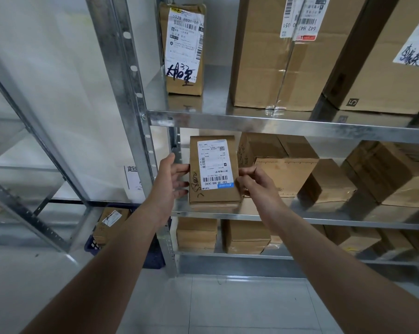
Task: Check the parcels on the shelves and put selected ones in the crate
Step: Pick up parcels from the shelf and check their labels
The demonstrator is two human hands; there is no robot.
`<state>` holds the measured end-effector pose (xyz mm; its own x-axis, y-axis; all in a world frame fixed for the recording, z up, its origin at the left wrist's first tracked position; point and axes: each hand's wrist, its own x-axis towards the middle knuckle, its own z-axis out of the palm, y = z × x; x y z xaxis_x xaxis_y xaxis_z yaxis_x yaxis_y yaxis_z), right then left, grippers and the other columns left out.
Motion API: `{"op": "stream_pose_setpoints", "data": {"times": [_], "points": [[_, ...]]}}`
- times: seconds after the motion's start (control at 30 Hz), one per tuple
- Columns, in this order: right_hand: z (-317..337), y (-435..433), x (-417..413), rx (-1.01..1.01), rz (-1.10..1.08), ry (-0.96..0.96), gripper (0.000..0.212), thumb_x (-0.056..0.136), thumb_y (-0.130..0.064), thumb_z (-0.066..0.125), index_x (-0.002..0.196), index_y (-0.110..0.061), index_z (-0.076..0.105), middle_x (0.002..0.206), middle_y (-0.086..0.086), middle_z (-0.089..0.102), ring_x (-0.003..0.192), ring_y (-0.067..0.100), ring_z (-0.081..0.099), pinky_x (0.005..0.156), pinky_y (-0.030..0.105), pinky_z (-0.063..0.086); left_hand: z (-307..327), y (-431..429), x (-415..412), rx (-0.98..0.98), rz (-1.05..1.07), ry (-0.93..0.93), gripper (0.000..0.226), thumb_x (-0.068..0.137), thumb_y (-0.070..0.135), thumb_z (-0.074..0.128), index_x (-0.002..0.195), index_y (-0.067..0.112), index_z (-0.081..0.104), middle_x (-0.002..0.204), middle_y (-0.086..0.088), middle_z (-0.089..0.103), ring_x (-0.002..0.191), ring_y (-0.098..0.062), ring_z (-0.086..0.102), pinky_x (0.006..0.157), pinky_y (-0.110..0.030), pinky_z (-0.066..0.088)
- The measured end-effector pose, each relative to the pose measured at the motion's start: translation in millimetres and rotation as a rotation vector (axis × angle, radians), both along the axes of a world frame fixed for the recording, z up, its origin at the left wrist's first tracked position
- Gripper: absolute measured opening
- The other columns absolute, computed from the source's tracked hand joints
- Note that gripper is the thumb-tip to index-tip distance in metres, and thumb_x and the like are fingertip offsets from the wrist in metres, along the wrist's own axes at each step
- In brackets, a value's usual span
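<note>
One left hand [171,182], one right hand [256,182], one held parcel [214,169], one blue crate [153,259], three upper-shelf parcels [183,49].

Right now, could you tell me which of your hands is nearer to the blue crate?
Left. The left hand holds the parcel by its left edge, above the crate; the right hand pinches the right edge, farther off.
</note>
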<state>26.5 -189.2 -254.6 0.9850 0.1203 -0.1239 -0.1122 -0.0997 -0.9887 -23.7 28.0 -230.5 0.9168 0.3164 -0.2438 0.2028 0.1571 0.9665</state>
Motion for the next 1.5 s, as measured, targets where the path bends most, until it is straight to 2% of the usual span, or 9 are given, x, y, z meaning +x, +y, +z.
{"op": "stream_pose_setpoints", "data": {"times": [0.3,0.5,0.57,0.8,0.9,0.97,1.1,1.17,1.5], "points": [[-6.4,7.1,5.0,-0.058,0.086,0.005,0.053,0.105,-0.006,0.060,0.150,-0.034,0.058,0.134,-0.009,0.068,0.126,0.013,0.060,0.103,0.038,0.055,-2.6,-1.6,9.4,-0.002,-0.045,-0.014,0.058,0.109,0.057,0.028,0.154,0.026,0.050,0.142,0.002,0.057,0.124,-0.027,0.059,0.118,-0.050,0.040],[-13.4,26.4,14.6,-0.076,0.093,0.070,0.071,0.078,-0.047,0.068,0.148,-0.048,0.056,0.145,0.001,0.061,0.134,0.023,0.059,0.113,0.051,0.051,-24.3,-2.5,21.3,-0.003,-0.017,0.022,0.031,0.110,0.053,0.030,0.110,0.042,0.059,0.111,0.004,0.061,0.114,-0.016,0.058,0.121,-0.045,0.034],[-22.8,32.2,22.9,-0.103,0.114,0.089,0.065,0.086,-0.037,0.064,0.149,-0.047,0.053,0.138,0.004,0.065,0.130,0.022,0.062,0.115,0.050,0.050,-32.0,-3.2,27.1,0.020,0.000,0.063,0.031,0.109,0.055,0.028,0.102,0.044,0.056,0.110,0.012,0.058,0.122,-0.016,0.048,0.124,-0.046,0.024],[-45.9,62.3,57.2,-0.110,0.205,0.130,0.054,0.105,-0.031,0.062,0.155,-0.044,0.049,0.130,-0.005,0.066,0.128,0.019,0.060,0.114,0.041,0.043,-54.9,-3.9,61.8,-0.064,0.137,0.135,0.035,0.112,0.046,0.030,0.101,0.032,0.060,0.090,0.016,0.060,0.082,0.000,0.051,0.093,-0.025,0.035],[-60.6,76.3,77.2,-0.088,0.246,0.115,0.055,0.105,-0.031,0.066,0.156,-0.041,0.049,0.132,-0.009,0.063,0.113,-0.002,0.062,0.091,0.013,0.050,-69.6,3.9,84.8,-0.124,0.175,0.136,0.035,0.111,0.041,0.034,0.130,0.023,0.057,0.095,0.017,0.061,0.081,0.003,0.052,0.068,-0.017,0.037],[-67.4,83.6,87.8,-0.087,0.252,0.100,0.057,0.106,-0.028,0.065,0.160,-0.040,0.046,0.131,-0.013,0.062,0.094,-0.021,0.060,0.072,-0.003,0.044,-78.4,10.8,94.4,-0.155,0.206,0.121,0.032,0.110,0.040,0.035,0.124,0.025,0.059,0.096,0.017,0.061,0.084,0.001,0.052,0.069,-0.018,0.037],[-77.6,96.1,98.9,-0.074,0.243,0.034,0.056,0.108,-0.028,0.062,0.159,-0.041,0.046,0.136,-0.015,0.064,0.099,-0.024,0.059,0.104,0.013,0.047,-95.4,22.9,107.5,-0.185,0.257,0.064,0.037,0.097,0.054,0.043,0.125,0.038,0.060,0.109,0.017,0.066,0.108,-0.005,0.057,0.093,-0.023,0.039],[-79.3,103.1,98.7,-0.082,0.261,-0.008,0.051,0.109,-0.030,0.061,0.154,-0.049,0.046,0.143,-0.011,0.060,0.104,-0.026,0.057,0.099,0.010,0.047,-98.8,26.1,111.4,-0.196,0.325,0.034,0.034,0.102,0.052,0.042,0.131,0.042,0.056,0.104,0.025,0.069,0.118,-0.007,0.059,0.100,-0.026,0.040],[-120.2,131.2,122.9,-0.120,0.330,0.103,0.064,0.106,-0.012,0.054,0.164,-0.031,0.035,0.133,-0.012,0.061,0.118,-0.004,0.059,0.084,0.007,0.050,-146.9,43.7,157.1,-0.159,0.377,0.128,0.040,0.105,0.038,0.043,0.141,0.025,0.055,0.131,-0.008,0.072,0.114,-0.023,0.071,0.063,-0.016,0.054]]}}
